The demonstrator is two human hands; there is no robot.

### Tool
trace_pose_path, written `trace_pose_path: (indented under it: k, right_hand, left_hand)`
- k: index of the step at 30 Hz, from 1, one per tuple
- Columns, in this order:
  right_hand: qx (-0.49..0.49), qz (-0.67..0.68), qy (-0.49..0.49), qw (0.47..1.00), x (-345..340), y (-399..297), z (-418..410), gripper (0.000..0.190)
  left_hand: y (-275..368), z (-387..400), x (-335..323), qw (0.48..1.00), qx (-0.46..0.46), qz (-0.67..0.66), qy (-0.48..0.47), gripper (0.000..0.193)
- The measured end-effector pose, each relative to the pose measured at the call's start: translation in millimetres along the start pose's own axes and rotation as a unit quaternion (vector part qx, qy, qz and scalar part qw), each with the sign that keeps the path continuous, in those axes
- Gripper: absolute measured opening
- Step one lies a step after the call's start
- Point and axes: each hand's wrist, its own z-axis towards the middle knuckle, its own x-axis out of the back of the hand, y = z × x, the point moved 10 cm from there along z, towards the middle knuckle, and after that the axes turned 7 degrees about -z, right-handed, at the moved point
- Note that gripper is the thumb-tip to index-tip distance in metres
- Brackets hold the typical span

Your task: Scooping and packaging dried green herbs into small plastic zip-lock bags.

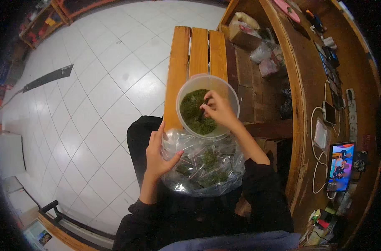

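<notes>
A round translucent plastic tub [231, 91] holds fine, dark green, dried leaf-like flakes [193, 109]. My right hand [220, 109] reaches into it from the right, thumb and fingers pinched around a small dark object [204, 104], mostly hidden by the fingers. On my lap, against the tub's near side, lies a large clear plastic bag [206, 185]. Inside the bag are many small clear packets [190, 160], some with green contents [210, 158]. My left hand [160, 153] rests at the bag's left edge, thumb spread from the fingers, gripping nothing.
The tub stands on a slatted wooden bench [178, 62]. To the right, a wooden counter [306, 109] carries a lit screen [341, 166], a phone-like device [329, 112], white cables and a power strip [352, 109]. Its shelf holds a cardboard box [242, 34]. White floor tiles [93, 103] lie left.
</notes>
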Motion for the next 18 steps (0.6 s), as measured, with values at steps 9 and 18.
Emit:
trace_pose_path:
  k: [9,18]
  right_hand:
    - [-0.023,0.259,0.171,0.950,90,13,-39,0.028]
    - [-0.028,0.359,0.244,0.900,118,35,-66,0.027]
  left_hand:
    - [19,23,-21,0.999,-0.007,0.038,-0.033,0.093]
    - [42,48,-56,0.988,-0.053,0.136,-0.053,0.089]
